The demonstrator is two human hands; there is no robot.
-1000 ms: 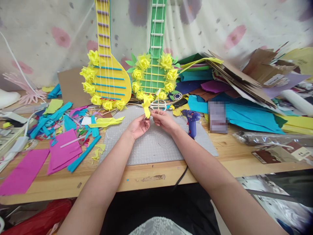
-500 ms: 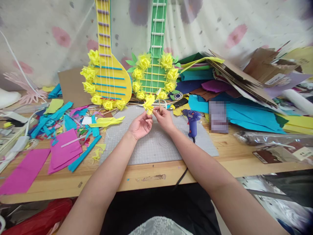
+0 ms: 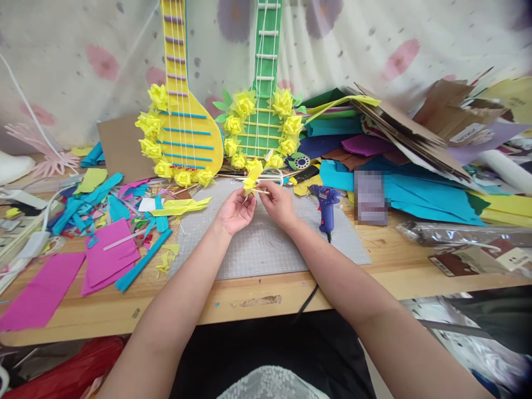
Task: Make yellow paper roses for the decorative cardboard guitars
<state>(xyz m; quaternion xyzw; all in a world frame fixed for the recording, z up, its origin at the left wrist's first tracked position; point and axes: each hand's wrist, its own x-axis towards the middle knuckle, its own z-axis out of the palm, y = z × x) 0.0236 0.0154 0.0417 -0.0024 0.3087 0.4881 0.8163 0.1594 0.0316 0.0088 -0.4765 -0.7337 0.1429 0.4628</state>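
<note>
Over the grey cutting mat (image 3: 233,260), my left hand (image 3: 236,213) pinches a yellow paper flower (image 3: 252,178) between thumb and fingers. My right hand (image 3: 277,202) grips a thin wooden stick (image 3: 261,191), which lies roughly level with its tip against the flower's base. Behind my hands stands a green paper guitar (image 3: 266,83) ringed with yellow paper roses (image 3: 293,125). To its left is a yellow paper lute-like instrument (image 3: 191,127) with similar roses. A blue hot glue gun (image 3: 327,208) stands on the mat, right of my right hand.
Pink paper sheets (image 3: 112,249) and blue paper scraps (image 3: 75,210) cover the table's left side. Stacked cardboard (image 3: 399,122), blue paper (image 3: 428,191) and a plastic-wrapped packet (image 3: 477,257) crowd the right. Scissors (image 3: 276,176) lie behind my hands. The glue gun's cord (image 3: 307,302) hangs over the front edge.
The stick in my right hand has turned from nearly upright to nearly level, its tip now at the flower. The flower has tilted slightly in my left hand.
</note>
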